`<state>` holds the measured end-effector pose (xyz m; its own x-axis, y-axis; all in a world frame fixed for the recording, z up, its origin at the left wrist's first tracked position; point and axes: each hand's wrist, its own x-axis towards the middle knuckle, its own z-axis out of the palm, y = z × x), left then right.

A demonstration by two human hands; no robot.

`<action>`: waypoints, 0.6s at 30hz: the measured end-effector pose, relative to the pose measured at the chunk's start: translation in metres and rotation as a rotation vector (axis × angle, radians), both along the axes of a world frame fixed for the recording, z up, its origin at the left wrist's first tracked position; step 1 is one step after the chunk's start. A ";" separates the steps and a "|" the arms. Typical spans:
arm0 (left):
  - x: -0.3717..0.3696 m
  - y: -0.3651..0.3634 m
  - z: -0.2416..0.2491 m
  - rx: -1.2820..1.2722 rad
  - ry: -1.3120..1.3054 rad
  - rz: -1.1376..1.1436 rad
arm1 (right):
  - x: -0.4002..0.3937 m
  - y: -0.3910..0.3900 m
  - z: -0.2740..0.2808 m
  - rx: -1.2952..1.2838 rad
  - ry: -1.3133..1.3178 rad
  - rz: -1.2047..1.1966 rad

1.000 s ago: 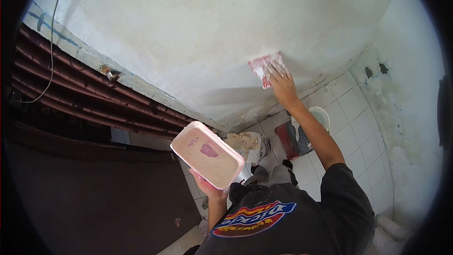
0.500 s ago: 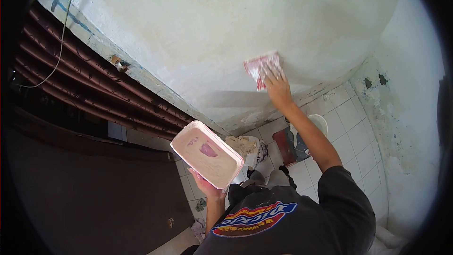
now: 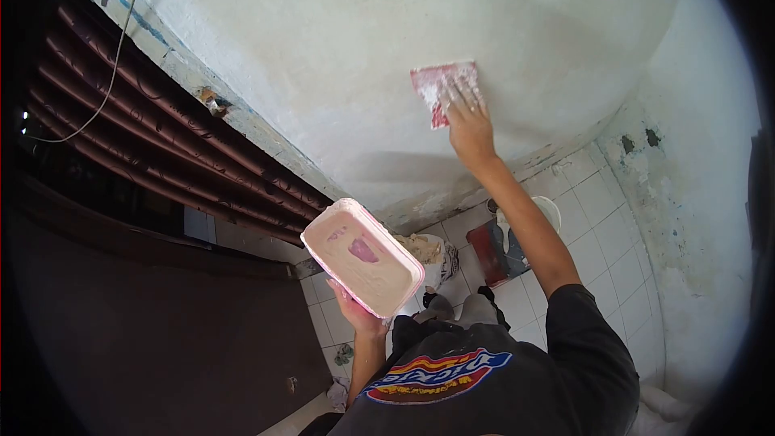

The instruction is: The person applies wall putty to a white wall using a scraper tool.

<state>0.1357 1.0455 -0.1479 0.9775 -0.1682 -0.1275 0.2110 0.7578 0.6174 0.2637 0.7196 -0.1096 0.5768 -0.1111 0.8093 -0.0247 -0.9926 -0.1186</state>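
Note:
A pink rectangular tub (image 3: 367, 262) holds pale putty with a pinkish-purple patch in it. My left hand (image 3: 358, 311) supports it from beneath, its fingers partly hidden by the tub. Against the pale wall (image 3: 323, 48), my right hand (image 3: 467, 117) grips a flat red spreader (image 3: 430, 79) smeared with white putty. The fingers of that hand lie over the spreader's face and are coated white too.
Dark patterned curtains (image 3: 161, 137) hang at the left above a dark brown panel (image 3: 161, 307). On the tiled floor (image 3: 601, 218) are a white bucket (image 3: 549, 210), a red and dark tray (image 3: 487, 253) and a bag (image 3: 440, 262). A cable dangles upper left.
My right hand and the spreader have moved up along the wall. The tub in my left hand has shifted slightly right and up.

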 end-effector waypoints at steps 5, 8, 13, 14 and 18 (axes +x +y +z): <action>-0.003 0.000 0.001 -0.043 -0.021 -0.029 | -0.023 0.011 -0.078 0.022 0.158 0.143; -0.006 -0.003 0.009 -0.038 -0.044 0.007 | -0.025 0.014 -0.063 0.060 0.166 0.169; -0.007 -0.007 0.011 -0.039 -0.020 0.034 | -0.006 0.028 0.027 0.023 0.011 0.096; -0.007 -0.008 0.009 -0.015 -0.018 0.042 | 0.004 0.031 0.027 -0.012 0.013 0.076; -0.007 -0.007 0.005 0.025 -0.026 0.092 | 0.005 0.036 -0.034 -0.024 0.141 0.112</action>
